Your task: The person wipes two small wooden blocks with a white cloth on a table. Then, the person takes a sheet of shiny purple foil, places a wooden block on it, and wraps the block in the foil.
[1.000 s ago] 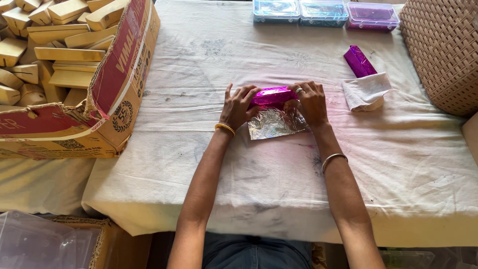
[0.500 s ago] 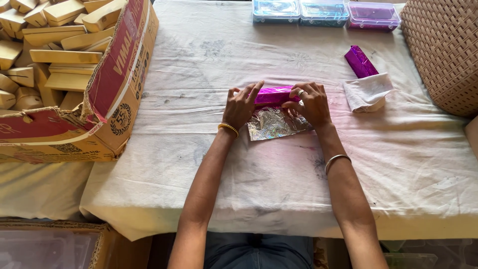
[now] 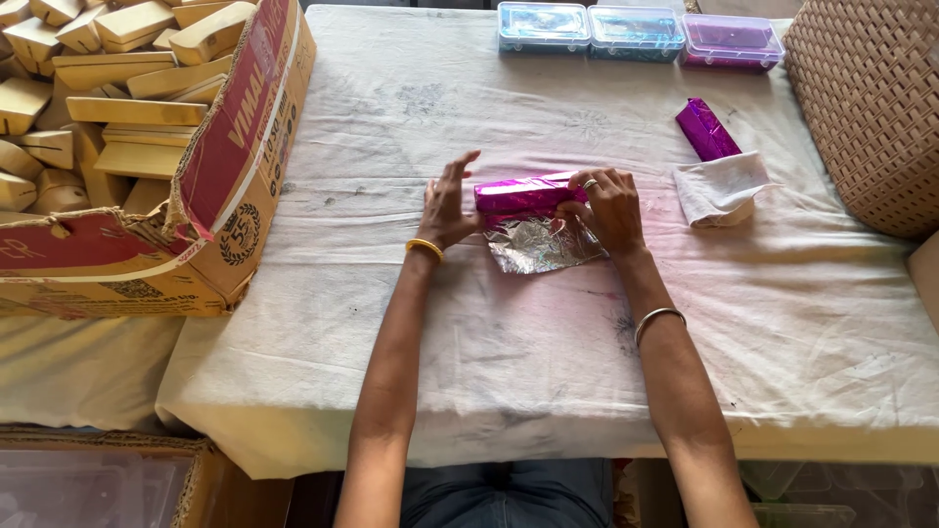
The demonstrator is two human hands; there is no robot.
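A long bar half rolled in shiny magenta foil [image 3: 523, 195] lies in the middle of the cloth-covered table [image 3: 548, 332]. The silver underside of the foil sheet [image 3: 540, 244] spreads toward me below it. My left hand [image 3: 447, 203] rests at the bar's left end with fingers spread, its palm against the wrapped end. On the bar's right end sits my right hand [image 3: 608, 207], pinching the foil there. A finished magenta-wrapped bar [image 3: 706, 128] lies at the upper right, beside a folded white cloth [image 3: 722, 188].
A torn cardboard box [image 3: 210, 176] with several tan bars [image 3: 108, 88] stands at the left. Three small plastic cases [image 3: 636, 26] line the far edge. A woven basket [image 3: 871, 108] stands at the right. A clear plastic bin [image 3: 88, 489] sits on the floor at lower left.
My left hand slid off the top of the bar to its left end and spread its fingers. The right hand stayed on the right end. The bar is rolled further into the foil.
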